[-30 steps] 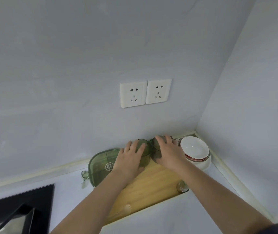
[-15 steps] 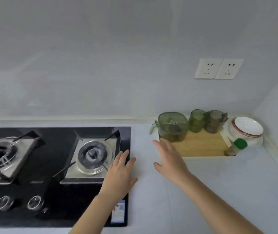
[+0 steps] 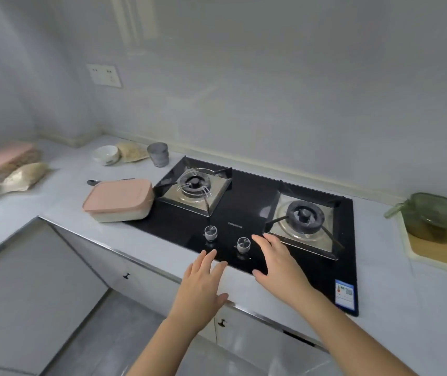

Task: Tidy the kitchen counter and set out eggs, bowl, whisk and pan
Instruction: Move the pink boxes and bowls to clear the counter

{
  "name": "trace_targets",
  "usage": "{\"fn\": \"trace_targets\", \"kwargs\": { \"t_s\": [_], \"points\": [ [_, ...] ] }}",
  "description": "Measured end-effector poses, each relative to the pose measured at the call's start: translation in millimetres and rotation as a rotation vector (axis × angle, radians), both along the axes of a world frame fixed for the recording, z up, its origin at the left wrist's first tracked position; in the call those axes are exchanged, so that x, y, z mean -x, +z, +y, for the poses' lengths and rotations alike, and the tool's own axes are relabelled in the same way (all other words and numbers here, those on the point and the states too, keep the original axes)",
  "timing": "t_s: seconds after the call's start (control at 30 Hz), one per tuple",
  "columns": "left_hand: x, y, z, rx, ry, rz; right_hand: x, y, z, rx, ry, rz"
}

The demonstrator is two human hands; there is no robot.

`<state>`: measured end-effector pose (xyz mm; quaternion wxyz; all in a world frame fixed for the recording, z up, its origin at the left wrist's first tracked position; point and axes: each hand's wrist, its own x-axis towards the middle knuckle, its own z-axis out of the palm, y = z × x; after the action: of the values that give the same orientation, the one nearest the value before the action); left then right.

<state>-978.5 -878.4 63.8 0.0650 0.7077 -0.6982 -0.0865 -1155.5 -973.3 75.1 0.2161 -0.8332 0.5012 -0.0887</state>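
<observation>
fingers (image 3: pixel 208 257) straight and spread, holding nothing | left hand (image 3: pixel 202 286) and right hand (image 3: pixel 279 264) hover over the stove (image 3: pixel 244 210) front edge, having left the green jug (image 3: pixel 431 218) and board (image 3: pixel 439 249) corner | our view swings left — a white bowl (image 3: pixel 106 155) sits near the far wall | eggs, whisk, pan unseen — we judge fetching comes next

Pale grey glossy walls (image 3: pixel 271 90), white double socket (image 3: pixel 104 76) at left; white L-shaped counter (image 3: pixel 62 198) over pale cabinet doors (image 3: pixel 146 263); grey floor (image 3: pixel 94 343).
</observation>
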Motion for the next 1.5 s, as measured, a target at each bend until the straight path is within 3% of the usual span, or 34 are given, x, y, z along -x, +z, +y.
{"fn": "trace_targets", "kwargs": {
  "t_s": [0.37,0.63,0.87,1.5],
  "points": [
    [-160.2,6.6,38.0,-0.033,0.194,-0.030,-188.9,7.4,7.3,-0.027,0.249,0.056],
    [-319.7,-9.6,13.7,-0.028,0.279,-0.074,-364.4,-5.4,-35.4,-0.016,0.395,-0.028],
    [-451.8,1.7,-11.7,0.062,0.357,-0.086,-505.3,11.7,-77.8,-0.034,0.472,0.012],
    [-810.8,-6.0,-91.7,0.074,0.422,-0.013,-832.9,-2.2,-156.0,-0.021,0.517,0.153]
  ]
}}
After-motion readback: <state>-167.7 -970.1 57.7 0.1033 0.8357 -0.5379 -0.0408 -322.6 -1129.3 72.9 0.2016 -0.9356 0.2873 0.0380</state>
